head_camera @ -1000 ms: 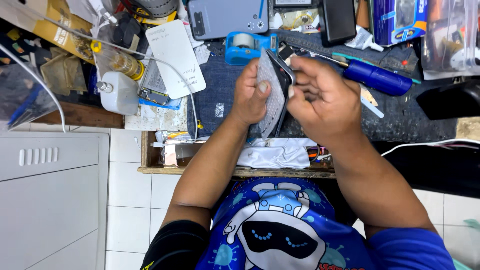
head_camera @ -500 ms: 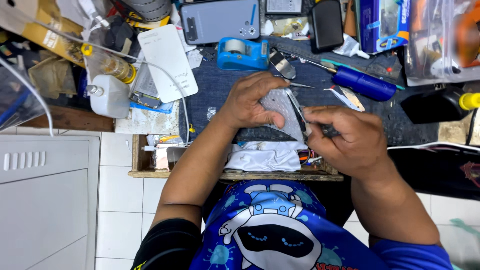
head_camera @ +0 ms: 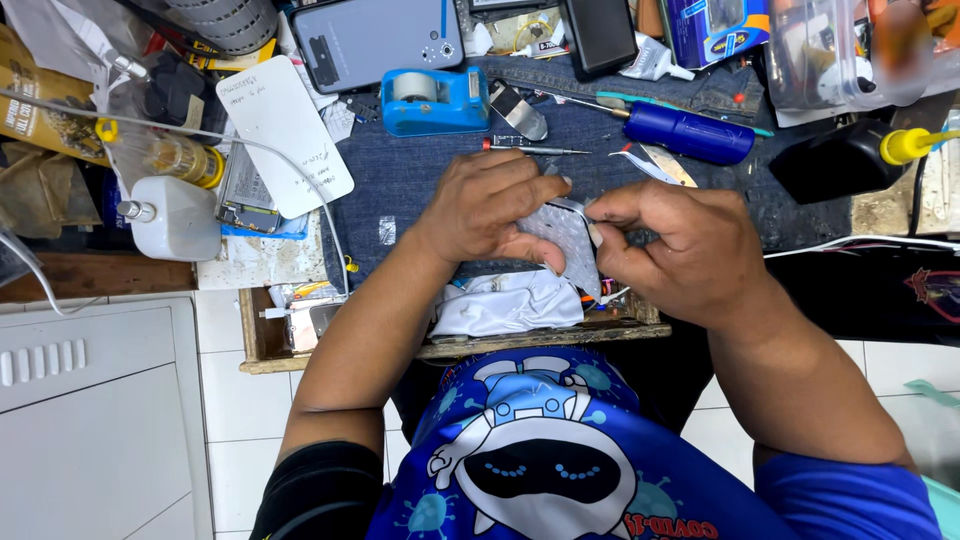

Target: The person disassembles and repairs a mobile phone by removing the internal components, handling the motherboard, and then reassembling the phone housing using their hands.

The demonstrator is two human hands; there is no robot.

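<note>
Both hands meet over a dark blue denim cloth [head_camera: 400, 180] on the bench. My left hand [head_camera: 490, 205] presses down on a thin grey dotted phone panel [head_camera: 565, 245], fingers curled over its upper edge. My right hand [head_camera: 680, 250] pinches the panel's right edge, thumb and forefinger at a pale strip lifting off its top corner. The panel lies slightly tilted, mostly hidden beneath the two hands.
A blue tape dispenser [head_camera: 435, 100], a small screwdriver [head_camera: 530, 148], a blue-handled tool [head_camera: 685, 130] and a grey phone [head_camera: 375, 40] lie beyond the hands. A white bottle [head_camera: 175, 215] and white card [head_camera: 285, 135] sit left. A white cloth [head_camera: 505, 300] fills the open drawer below.
The panel, held upright between the hands a second ago, has come down flat onto the cloth. Both hands have lowered with it, toward the near edge of the bench.
</note>
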